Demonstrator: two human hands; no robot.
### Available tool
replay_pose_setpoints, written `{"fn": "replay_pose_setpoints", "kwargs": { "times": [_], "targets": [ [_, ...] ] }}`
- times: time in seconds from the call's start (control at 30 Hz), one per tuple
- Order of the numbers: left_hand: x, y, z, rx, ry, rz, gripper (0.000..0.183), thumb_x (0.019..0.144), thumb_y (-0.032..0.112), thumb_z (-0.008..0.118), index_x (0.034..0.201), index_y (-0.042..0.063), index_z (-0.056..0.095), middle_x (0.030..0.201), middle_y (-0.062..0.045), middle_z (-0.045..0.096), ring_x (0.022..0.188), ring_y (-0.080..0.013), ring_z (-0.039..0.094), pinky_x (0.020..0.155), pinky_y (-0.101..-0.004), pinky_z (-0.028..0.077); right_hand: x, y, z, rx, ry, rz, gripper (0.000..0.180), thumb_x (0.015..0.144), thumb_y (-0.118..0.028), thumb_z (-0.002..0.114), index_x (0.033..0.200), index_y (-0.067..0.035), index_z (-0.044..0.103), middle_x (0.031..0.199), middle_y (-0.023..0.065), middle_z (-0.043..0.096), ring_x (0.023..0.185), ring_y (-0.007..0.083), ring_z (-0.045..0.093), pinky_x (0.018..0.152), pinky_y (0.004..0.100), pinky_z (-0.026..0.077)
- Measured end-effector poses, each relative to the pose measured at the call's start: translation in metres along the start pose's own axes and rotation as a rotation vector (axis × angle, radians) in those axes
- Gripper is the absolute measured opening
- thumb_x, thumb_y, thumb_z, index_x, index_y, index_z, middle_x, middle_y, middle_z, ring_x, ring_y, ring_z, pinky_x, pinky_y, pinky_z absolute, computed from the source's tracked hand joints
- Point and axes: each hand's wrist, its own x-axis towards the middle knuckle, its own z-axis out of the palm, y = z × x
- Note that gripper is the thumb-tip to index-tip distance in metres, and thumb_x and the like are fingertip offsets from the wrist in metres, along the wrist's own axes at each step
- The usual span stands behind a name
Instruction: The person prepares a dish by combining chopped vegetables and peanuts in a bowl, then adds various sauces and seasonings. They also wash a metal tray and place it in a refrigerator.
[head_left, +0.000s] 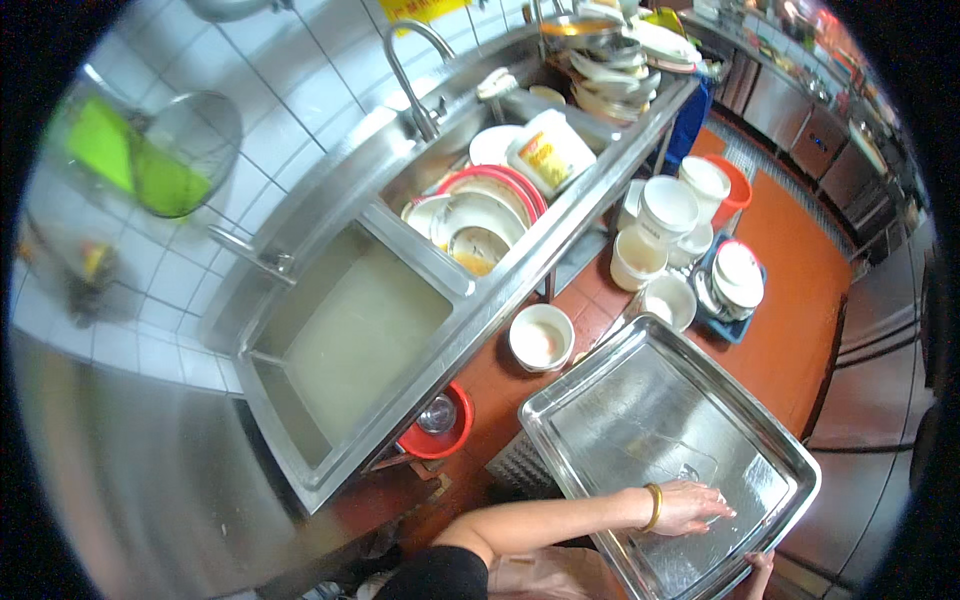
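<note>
A large rectangular metal tray (637, 420) with a raised rim lies tilted across the lower right, in front of my body. My left hand (686, 508), with a gold-coloured bangle at the wrist, rests on the tray's wet inner face. Something small and whitish shows at its fingertips; whether it is suds or a held item, I cannot tell. At the lower right, my right hand (760, 562) grips the tray's outer rim, its fingers partly hidden.
To the left stands a steel sink (465, 352) with cloudy water (367, 330) in one basin. Stacked dishes (480, 217) and a white tub (551, 154) fill another. Buckets (667, 210), a white bowl (541, 337) and a red basin (450, 431) stand on the floor. A faucet (409, 75) rises behind.
</note>
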Motion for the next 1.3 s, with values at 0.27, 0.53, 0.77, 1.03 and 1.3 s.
{"fn": "replay_pose_setpoints", "kwargs": {
  "times": [0.27, 0.53, 0.77, 1.03, 1.3],
  "targets": [
    [0.033, 0.086, -0.138, 0.538, -0.007, 0.001, 0.066, 0.084, 0.014, 0.059, 0.143, 0.021, 0.029, 0.141, -0.019, 0.035, 0.105, -0.0354, 0.058, 0.078, -0.041, 0.055, -0.056, -0.144, 0.03, 0.216, 0.093, 0.071, 0.064, 0.067, -0.032, 0.056, 0.123, -0.005, 0.042, 0.09, 0.0084, 0.05, 0.077, 0.0205, 0.053, 0.064, 0.0348, 0.047],
    [-0.065, 0.005, -0.292, 0.63, 0.083, -0.304, 0.041, 0.086, 0.021, 0.056, 0.126, 0.014, 0.05, 0.118, -0.013, 0.055, 0.101, -0.0326, 0.058, 0.084, -0.0411, 0.049, 0.029, -0.164, 0.14, 0.296, -0.011, -0.097, 0.065, 0.066, -0.023, 0.057, 0.126, -0.003, 0.042, 0.082, 0.0084, 0.051, 0.069, 0.0206, 0.054, 0.06, 0.0334, 0.048],
    [-0.177, -0.099, -0.48, 0.51, 0.476, -0.49, 0.025, 0.087, 0.012, 0.054, 0.11, 0.006, 0.063, 0.103, -0.012, 0.066, 0.095, -0.0265, 0.063, 0.082, -0.0356, 0.05, 0.072, -0.175, 0.236, 0.327, 0.112, 0.064, 0.049, 0.065, -0.021, 0.055, 0.11, -0.003, 0.048, 0.085, 0.0089, 0.051, 0.072, 0.0229, 0.054, 0.062, 0.0351, 0.048],
    [-0.281, -0.314, -0.631, 0.653, 0.589, -1.326, 0.03, 0.086, 0.025, 0.051, 0.102, 0.005, 0.067, 0.101, -0.022, 0.063, 0.096, -0.0387, 0.061, 0.086, -0.044, 0.049, 0.103, -0.251, 0.352, 0.109, 0.184, 0.25, 0.039, 0.072, -0.031, 0.054, 0.105, -0.009, 0.049, 0.081, 0.0056, 0.051, 0.069, 0.0181, 0.053, 0.057, 0.0306, 0.046],
    [-0.28, -0.468, -0.637, 0.343, 0.626, -1.61, 0.042, 0.083, 0.031, 0.053, 0.115, 0.006, 0.062, 0.122, -0.02, 0.057, 0.112, -0.0344, 0.056, 0.096, -0.0417, 0.044, 0.126, -0.252, 0.388, 0.151, 0.375, 0.333, 0.035, 0.074, -0.034, 0.053, 0.103, -0.014, 0.052, 0.082, 0.0061, 0.054, 0.072, 0.0203, 0.055, 0.06, 0.0344, 0.048]
  ]
}}
